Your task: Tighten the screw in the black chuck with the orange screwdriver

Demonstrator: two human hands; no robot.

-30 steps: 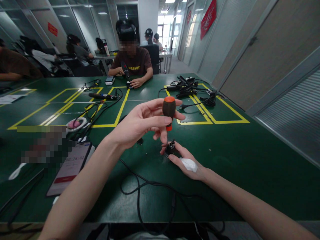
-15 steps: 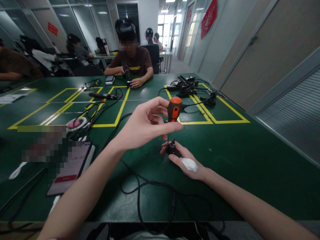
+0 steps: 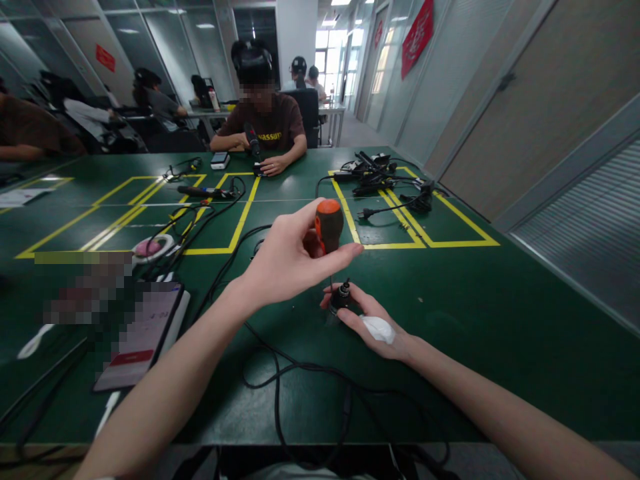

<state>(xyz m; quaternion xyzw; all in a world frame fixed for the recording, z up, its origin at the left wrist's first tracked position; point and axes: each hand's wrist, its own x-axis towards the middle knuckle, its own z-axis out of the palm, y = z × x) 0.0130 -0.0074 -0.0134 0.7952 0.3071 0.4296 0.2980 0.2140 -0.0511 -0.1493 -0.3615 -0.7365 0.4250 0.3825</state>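
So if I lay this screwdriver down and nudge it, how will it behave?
The screwdriver would probably roll, since its handle looks rounded. It's likely handle-heavy too, as the shaft looks so thin beside that bulky grip.

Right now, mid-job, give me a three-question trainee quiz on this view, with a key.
1. Which hand holds the screwdriver?
2. True or false: the right hand grips the black part.
3. Where does the phone lie? A: on the floor. B: on the table. C: in the right hand.

Key: 1, the left hand; 2, true; 3, B.
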